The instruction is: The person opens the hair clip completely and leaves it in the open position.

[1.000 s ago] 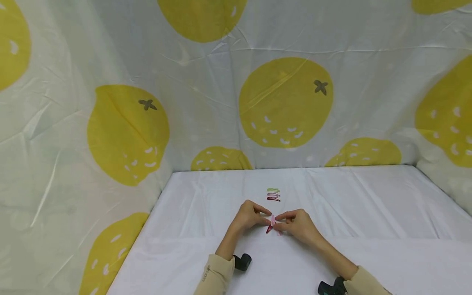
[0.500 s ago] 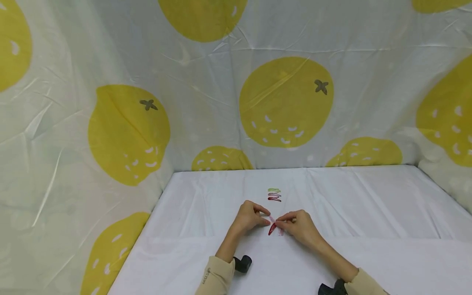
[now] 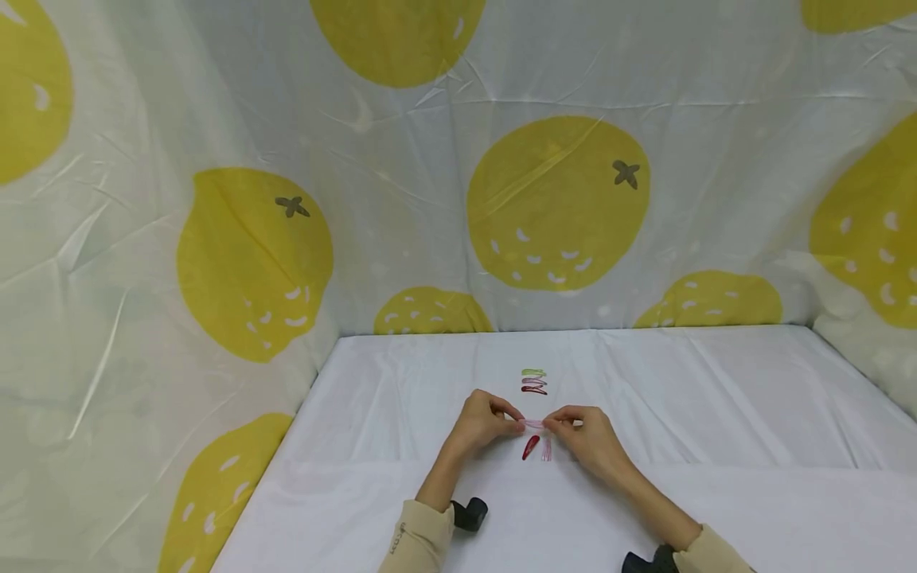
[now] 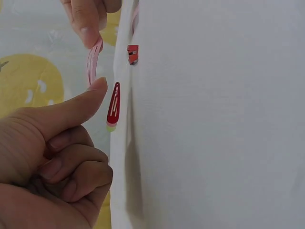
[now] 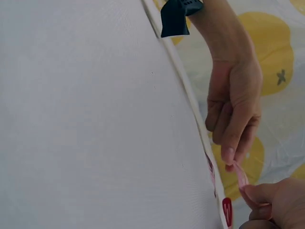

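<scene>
We see two hands that stand apart, with one pink hair clip (image 3: 533, 423) between them. The left hand (image 3: 488, 419) pinches one end of it with thumb and finger, and the right hand (image 3: 589, 440) pinches the other end in the same manner. This pink clip lies crosswise over the middle part of the white tabletop (image 3: 731, 509), nearer to the far left corner than to the far right corner.

On the tabletop just below the held clip, on the side away from the far edge, we find a red clip (image 3: 531, 447), set at a slant. Beside it, toward the right edge, lies a pink striped piece (image 3: 547, 450); it is too small for us to tell its exact form.

Between the hands and the far edge we see a short column of three clips: the green clip (image 3: 533, 372) is closest to that edge, then a pinkish clip (image 3: 533, 381), then a dark red clip (image 3: 534, 391). Behind the far edge hangs a pale cloth (image 3: 401, 207) with yellow lemons.
</scene>
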Tool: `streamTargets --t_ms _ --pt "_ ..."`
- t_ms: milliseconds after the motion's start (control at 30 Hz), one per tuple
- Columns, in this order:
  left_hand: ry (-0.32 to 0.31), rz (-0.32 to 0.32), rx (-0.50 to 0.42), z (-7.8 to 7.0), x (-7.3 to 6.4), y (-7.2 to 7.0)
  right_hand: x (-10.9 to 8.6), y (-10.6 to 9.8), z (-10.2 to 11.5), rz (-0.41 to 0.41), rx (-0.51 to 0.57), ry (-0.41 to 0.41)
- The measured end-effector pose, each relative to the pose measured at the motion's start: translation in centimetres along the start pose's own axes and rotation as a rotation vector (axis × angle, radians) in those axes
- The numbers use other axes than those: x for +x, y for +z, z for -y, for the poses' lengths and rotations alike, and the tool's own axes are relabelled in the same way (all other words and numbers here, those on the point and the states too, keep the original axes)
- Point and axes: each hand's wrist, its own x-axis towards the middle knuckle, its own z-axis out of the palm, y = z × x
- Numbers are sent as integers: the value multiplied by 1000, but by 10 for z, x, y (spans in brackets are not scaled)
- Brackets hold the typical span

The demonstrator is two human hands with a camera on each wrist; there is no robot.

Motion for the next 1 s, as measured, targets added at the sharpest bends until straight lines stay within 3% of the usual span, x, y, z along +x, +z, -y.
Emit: streamTargets --t_ms 300,733,1000 --pt "0 26 -40 -5 0 -8 2 -3 0 8 55 80" --pt "9 -9 -138 -11 1 -13 3 -6 9 -23 83 54" --pt "19 -30 -154 -14 1 -12 4 -8 11 -73 100 18"
